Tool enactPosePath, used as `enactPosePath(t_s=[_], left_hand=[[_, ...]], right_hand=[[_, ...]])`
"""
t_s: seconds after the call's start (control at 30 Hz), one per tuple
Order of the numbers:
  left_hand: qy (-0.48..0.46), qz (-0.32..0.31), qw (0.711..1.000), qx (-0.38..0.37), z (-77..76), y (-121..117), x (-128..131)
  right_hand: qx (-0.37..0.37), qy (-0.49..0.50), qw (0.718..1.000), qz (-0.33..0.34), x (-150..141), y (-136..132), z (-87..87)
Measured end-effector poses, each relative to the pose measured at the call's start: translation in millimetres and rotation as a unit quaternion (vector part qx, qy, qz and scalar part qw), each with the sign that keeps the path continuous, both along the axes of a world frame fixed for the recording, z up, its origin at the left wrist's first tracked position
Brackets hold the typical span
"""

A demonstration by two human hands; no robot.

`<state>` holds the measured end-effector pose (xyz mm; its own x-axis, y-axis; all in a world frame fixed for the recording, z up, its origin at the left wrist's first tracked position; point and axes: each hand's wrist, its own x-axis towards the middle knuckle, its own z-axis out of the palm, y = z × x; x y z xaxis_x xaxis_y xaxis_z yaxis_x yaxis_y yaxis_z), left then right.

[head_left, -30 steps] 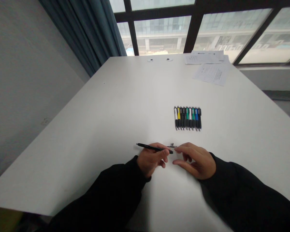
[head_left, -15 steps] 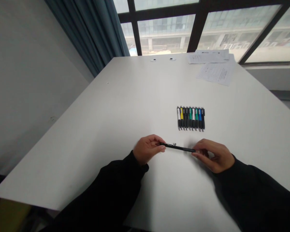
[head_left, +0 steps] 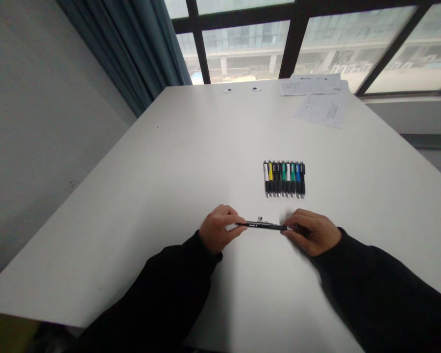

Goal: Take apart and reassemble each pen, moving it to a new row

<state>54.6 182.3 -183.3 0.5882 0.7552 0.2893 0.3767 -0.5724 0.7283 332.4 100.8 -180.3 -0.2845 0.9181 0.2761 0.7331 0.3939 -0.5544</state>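
Observation:
A dark pen [head_left: 266,226] is stretched crosswise between my two hands, close over the white table [head_left: 150,196]. My left hand [head_left: 220,228] pinches its left end between thumb and fingers. The right end sits in the closed fingers of my right hand [head_left: 312,231], which hide the tip. Just behind the pen is a small silvery piece [head_left: 260,218], too small to make out fully. Farther back, a row of pens [head_left: 284,179] lies side by side, with white, yellow, black, green and blue barrels and dark grips.
Printed papers [head_left: 318,105] lie at the far right of the table. Two round fittings, one of them a white cover [head_left: 256,89], are set near the back edge. A blue curtain [head_left: 132,49] hangs at the left, beside a dark-framed window [head_left: 250,49].
The pen has rolled about its length, so its clip and printed side now show. My right hand has come slightly nearer my left. The whole view has shifted a little.

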Motion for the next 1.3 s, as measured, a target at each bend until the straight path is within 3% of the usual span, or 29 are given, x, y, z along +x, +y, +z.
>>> enactPosePath(t_s=[1.1, 1.3], left_hand=[[-0.018, 0.019, 0.999, -0.023, 5.3, -0.4, 1.6], [-0.042, 0.046, 0.997, -0.043, 8.1, -1.6, 3.0]], right_hand=[[-0.006, -0.005, 1.0, -0.019, -1.0, 1.5, -0.6], [-0.009, 0.001, 1.0, -0.015, -0.1, 1.7, -0.6]])
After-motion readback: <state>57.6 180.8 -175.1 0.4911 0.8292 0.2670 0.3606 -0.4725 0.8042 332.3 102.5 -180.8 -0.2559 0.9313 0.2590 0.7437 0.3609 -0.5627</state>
